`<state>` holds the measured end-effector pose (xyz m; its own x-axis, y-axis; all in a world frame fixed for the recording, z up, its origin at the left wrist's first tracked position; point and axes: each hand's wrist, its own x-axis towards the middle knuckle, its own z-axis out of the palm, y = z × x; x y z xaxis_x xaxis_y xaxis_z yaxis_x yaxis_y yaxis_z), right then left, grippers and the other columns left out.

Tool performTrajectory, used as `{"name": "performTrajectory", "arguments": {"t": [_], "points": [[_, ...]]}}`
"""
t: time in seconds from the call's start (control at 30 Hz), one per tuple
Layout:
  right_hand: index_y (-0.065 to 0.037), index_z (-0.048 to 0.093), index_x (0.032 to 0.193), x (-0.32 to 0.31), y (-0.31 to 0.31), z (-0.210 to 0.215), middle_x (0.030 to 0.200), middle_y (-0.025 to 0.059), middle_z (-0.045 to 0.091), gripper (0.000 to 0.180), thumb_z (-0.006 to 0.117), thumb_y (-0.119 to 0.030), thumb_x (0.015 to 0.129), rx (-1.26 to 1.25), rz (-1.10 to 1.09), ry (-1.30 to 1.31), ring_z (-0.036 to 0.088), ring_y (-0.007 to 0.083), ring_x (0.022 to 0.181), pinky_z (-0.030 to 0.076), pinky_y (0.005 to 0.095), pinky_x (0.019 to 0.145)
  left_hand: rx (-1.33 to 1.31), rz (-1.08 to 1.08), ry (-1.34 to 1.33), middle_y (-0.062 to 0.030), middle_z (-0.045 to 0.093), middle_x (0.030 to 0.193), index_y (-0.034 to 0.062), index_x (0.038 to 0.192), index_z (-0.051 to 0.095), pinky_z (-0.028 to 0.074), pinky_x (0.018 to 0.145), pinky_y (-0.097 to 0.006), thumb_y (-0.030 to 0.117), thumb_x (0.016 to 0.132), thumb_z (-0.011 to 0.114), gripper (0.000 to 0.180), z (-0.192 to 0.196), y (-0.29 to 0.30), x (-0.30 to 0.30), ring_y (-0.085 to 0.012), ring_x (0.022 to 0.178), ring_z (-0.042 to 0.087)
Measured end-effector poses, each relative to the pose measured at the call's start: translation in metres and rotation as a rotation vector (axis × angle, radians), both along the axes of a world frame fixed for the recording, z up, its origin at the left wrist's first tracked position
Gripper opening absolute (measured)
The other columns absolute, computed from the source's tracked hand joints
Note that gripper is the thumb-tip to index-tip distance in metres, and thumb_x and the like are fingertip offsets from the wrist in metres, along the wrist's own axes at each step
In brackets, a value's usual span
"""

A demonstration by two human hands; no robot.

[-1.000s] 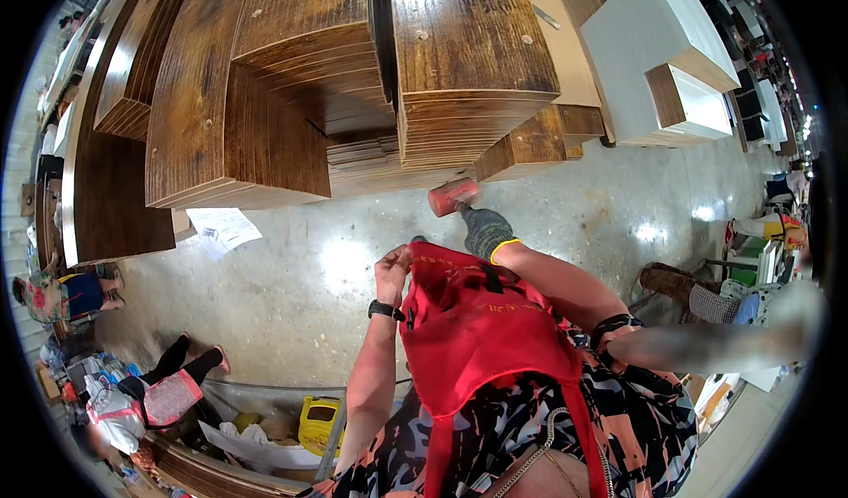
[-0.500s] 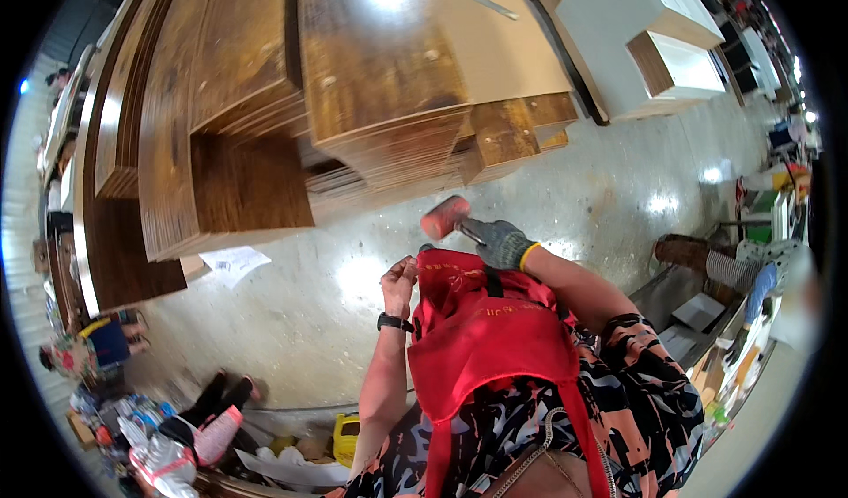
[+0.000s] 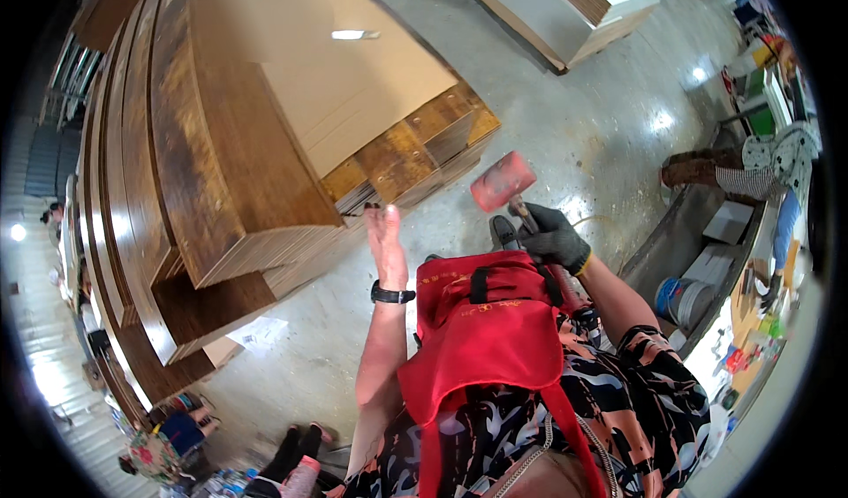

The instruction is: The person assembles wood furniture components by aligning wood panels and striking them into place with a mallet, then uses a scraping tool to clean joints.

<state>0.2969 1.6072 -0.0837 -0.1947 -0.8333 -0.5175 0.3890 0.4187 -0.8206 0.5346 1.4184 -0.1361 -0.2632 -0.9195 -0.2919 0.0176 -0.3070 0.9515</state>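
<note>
While the right hand [image 3: 555, 235], in a dark knit glove w/ a yellow cuff, wraps tight round its handle, the rubber mallet [image 3: 503, 182] sits just right of frame centre, above the red apron [image 3: 495, 339]. Long axis runs diagonal: handle lower right, in the fist; head upper left, pointing toward the wood stack. Head is a stubby pinkish-red cylinder, matte, scuffed. Left hand [image 3: 385, 233] is bare, fingers straight and together, flat open, holding nothing, fingertips up near the lower edge of the stacked wood panels [image 3: 265, 206]; black wristwatch [image 3: 392, 295] on the wrist. Panels: dark brown woodgrain faces, layered edges, pale cardboard sheet [image 3: 327, 65] on top, filling upper left. Floor [image 3: 565, 118] is grey polished concrete w/ glare spots.
</note>
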Motion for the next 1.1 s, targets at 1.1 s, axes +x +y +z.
{"name": "performTrajectory", "arguments": {"t": [1.1], "points": [[-0.007,0.055,0.114,-0.018,-0.073,-0.091,0.091,0.0220,0.063,0.043,0.065,-0.028,0.078,-0.139,0.147,0.612,0.060,0.0419,0.083,0.048,0.0448,0.072,0.314,0.048,-0.082,-0.0223,0.026,0.146,-0.0115,0.138,0.018,0.024,0.114,-0.047,0.047,0.080,0.073,0.099,0.033,-0.024,-0.043,-0.0365,0.137,0.026]]}}
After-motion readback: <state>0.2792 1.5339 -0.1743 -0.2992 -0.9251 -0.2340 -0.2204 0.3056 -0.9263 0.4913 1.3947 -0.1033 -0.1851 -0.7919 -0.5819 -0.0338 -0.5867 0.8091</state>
